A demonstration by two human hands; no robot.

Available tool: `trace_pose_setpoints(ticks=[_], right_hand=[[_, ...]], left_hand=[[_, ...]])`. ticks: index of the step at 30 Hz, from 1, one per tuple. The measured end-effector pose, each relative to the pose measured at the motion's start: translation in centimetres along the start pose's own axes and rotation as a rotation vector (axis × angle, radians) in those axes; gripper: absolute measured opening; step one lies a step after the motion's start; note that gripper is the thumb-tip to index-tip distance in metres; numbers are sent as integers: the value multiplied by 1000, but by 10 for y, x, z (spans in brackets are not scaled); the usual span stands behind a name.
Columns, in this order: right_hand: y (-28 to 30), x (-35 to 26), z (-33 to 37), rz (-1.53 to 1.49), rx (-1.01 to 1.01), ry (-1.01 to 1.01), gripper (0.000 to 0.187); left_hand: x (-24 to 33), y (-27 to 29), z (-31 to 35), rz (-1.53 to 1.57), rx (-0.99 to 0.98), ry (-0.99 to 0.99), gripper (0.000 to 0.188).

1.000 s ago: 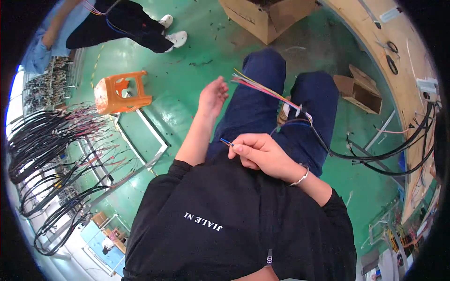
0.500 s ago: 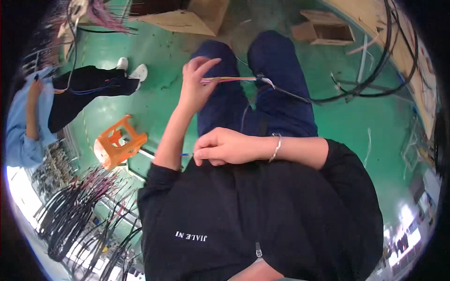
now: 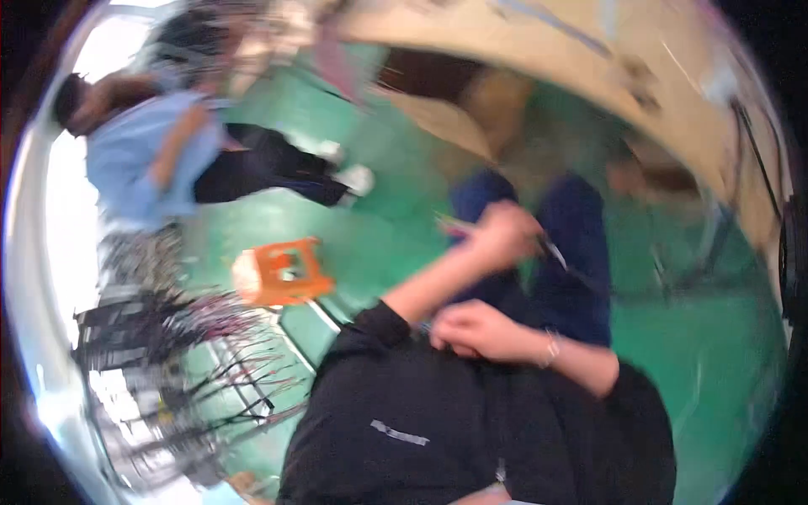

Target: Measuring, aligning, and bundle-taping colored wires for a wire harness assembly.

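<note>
The view is smeared by motion. My left hand (image 3: 509, 236) is above my knees, its fingers closed round a bundle of thin coloured wires (image 3: 454, 225). Loose wire ends stick out to the left of it. On its other side a pale piece of the cable (image 3: 551, 251) shows, running off to the right as a faint dark line. My right hand (image 3: 478, 328), with a bracelet at the wrist, stays low in front of my jacket, fingers curled together. Something small and bluish shows by its fingertips, too blurred to name.
An orange plastic stool (image 3: 290, 271) stands on the green floor to the left. Beyond it is a person in a light blue top (image 3: 147, 164). Bundles of dark cables (image 3: 126, 337) hang at lower left. Cardboard boxes (image 3: 446, 122) and a wooden table (image 3: 572, 34) lie ahead.
The whole view has swung, so my body and the stool sit further right and lower. My left hand has closed round the wires, where its fingers were spread before. The right hand stays curled.
</note>
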State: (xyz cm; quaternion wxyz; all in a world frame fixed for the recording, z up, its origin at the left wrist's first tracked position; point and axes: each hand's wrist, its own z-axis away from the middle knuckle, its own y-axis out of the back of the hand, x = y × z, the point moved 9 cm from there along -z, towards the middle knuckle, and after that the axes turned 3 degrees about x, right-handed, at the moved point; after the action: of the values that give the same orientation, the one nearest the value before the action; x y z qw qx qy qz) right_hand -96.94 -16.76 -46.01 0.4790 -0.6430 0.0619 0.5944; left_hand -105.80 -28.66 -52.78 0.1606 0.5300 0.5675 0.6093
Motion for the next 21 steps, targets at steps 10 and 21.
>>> trace_pose_setpoints(ticks=[10,21], right_hand=[[15,15,18,-213,159,-61,21],[60,-10,12,-420,418,136,20]], left_hand=[[-13,67,97,147,373,370,22],[22,93,138,1405,492,861,37]])
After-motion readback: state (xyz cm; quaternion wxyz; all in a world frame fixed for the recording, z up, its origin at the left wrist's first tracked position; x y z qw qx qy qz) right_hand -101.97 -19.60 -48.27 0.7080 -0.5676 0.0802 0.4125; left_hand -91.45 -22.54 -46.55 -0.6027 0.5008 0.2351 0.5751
